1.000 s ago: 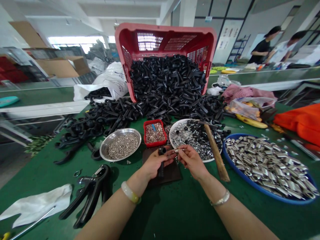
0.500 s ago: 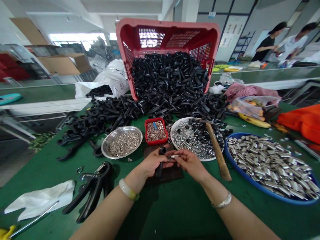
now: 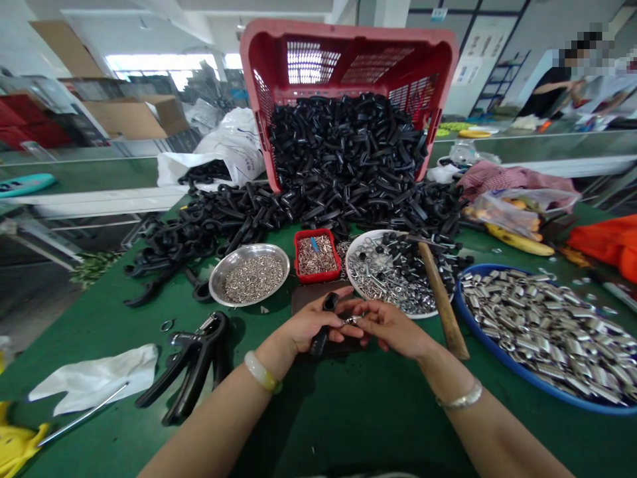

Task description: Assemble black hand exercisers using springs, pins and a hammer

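Pinching tiny slippery silver metal fitting [image 3: 352,320] at its edges with right hand [image 3: 393,328]; left hand [image 3: 311,326] clamped on light stiff black plastic handle [image 3: 319,343]; hands together.

"What's at the back of the green surface [image 3: 348,425]?"

"A red plastic crate [image 3: 348,32] tipped on its side, with a white plastic sack [image 3: 233,149] just left of it."

"And over to the right?"

"A pink checked cloth [image 3: 512,178], a clear bag of fruit [image 3: 507,212] against it, a banana [image 3: 517,240] just in front, and an orange cloth [image 3: 610,239] at the edge."

"Bottom left?"

"A white cloth [image 3: 94,375] lying flat, and something yellow [image 3: 17,445], maybe a glove, cut off by the frame."

"Anyone else?"

"A person [image 3: 547,93] at a far bench [image 3: 497,143], too blurred to tell more. Cardboard boxes [image 3: 142,113] sit far left."
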`<control>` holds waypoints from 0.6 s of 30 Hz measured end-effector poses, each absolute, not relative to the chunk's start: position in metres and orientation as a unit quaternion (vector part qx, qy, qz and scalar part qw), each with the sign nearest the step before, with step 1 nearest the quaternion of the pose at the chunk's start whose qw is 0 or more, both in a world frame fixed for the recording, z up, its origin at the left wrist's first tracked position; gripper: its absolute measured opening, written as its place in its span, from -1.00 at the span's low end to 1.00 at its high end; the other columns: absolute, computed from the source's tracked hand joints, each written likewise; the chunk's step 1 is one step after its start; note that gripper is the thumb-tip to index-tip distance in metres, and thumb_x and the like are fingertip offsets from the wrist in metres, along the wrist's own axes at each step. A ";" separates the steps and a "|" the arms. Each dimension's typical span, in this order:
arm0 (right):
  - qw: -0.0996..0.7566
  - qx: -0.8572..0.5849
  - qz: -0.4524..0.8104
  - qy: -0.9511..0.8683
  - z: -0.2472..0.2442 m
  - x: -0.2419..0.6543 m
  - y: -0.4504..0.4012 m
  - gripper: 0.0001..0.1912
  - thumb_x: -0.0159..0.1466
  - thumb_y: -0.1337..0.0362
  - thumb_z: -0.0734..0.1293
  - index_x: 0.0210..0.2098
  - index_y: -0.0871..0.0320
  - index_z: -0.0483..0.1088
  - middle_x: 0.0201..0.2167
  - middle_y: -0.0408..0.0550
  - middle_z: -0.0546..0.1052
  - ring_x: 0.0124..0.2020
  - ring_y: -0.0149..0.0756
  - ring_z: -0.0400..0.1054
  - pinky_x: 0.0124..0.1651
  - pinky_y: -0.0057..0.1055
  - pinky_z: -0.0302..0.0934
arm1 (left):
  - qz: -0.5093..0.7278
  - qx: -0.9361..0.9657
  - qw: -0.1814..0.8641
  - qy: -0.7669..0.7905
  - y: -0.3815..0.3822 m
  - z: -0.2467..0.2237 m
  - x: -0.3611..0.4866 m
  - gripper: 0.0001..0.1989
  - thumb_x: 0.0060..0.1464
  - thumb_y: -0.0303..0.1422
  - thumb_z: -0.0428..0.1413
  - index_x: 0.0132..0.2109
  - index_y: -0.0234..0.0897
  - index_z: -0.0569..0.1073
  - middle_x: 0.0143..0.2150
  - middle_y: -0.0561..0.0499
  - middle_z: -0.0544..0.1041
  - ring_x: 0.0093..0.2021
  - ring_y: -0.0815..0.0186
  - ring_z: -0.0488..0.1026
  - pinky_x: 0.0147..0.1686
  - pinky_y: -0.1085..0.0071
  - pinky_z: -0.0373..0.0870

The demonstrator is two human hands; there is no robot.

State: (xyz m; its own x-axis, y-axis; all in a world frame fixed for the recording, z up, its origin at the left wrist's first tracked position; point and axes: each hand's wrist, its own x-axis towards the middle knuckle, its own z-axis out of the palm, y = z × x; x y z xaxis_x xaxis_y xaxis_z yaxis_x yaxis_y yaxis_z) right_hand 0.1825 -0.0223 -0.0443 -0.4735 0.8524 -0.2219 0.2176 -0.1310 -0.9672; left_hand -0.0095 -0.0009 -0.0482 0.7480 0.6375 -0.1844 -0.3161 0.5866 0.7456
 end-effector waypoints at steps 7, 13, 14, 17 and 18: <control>0.365 -0.483 0.559 -0.566 -0.045 0.180 -0.026 -0.70 0.11 0.08 0.28 -0.28 0.15 0.23 -0.52 -0.22 0.36 -0.69 -0.58 0.13 -0.74 -0.62 0.01 | 0.314 0.387 0.824 0.269 -0.002 -0.044 -0.001 -0.29 -0.12 -0.61 0.09 0.18 -0.11 0.09 0.26 -0.20 0.02 -0.21 0.18 0.49 -0.47 0.60 0.42; 0.443 -0.489 0.442 -0.607 -0.028 0.174 -0.025 -0.81 0.12 0.16 0.28 -0.33 0.12 0.27 -0.37 -0.07 0.44 -0.32 -0.34 0.36 -0.37 -0.43 0.28 | 0.339 0.386 0.805 0.296 -0.008 -0.046 0.008 -0.27 -0.13 -0.58 0.13 0.19 -0.12 0.08 0.13 -0.20 0.27 -0.24 0.20 0.50 -0.41 0.51 0.44; 0.439 -0.489 0.435 -0.616 -0.027 0.171 -0.025 -0.81 0.12 0.15 0.28 -0.32 0.11 0.27 -0.35 -0.07 0.45 -0.31 -0.32 0.36 -0.34 -0.41 0.29 | 0.354 0.383 0.798 0.301 -0.009 -0.046 0.009 -0.27 -0.13 -0.58 0.14 0.18 -0.13 0.10 0.10 -0.18 0.30 -0.26 0.22 0.51 -0.40 0.50 0.44; 0.433 -0.523 0.427 -0.597 -0.030 0.165 -0.025 -0.74 0.07 0.11 0.32 -0.32 0.12 0.27 -0.33 -0.05 0.46 -0.32 -0.31 0.36 -0.40 -0.42 0.28 | 0.377 0.386 0.782 0.313 -0.012 -0.045 0.009 -0.29 -0.15 -0.57 0.16 0.16 -0.13 0.14 0.09 -0.17 0.32 -0.28 0.25 0.51 -0.38 0.47 0.43; 0.419 -0.536 0.442 -0.584 -0.032 0.164 -0.025 -0.71 0.06 0.08 0.32 -0.33 0.13 0.28 -0.35 -0.05 0.46 -0.36 -0.32 0.36 -0.47 -0.45 0.25 | 0.373 0.393 0.778 0.317 -0.013 -0.044 0.008 -0.29 -0.15 -0.56 0.16 0.16 -0.13 0.15 0.09 -0.18 0.32 -0.29 0.26 0.51 -0.37 0.46 0.43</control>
State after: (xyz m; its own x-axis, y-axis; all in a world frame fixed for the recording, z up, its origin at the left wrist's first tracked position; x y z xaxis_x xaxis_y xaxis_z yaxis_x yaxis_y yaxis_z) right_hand 0.1638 -0.0247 -0.0315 -0.0734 0.9972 0.0155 0.2550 0.0337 -0.9663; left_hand 0.0083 -0.0126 -0.0442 0.5206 0.8300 -0.1999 -0.3312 0.4122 0.8488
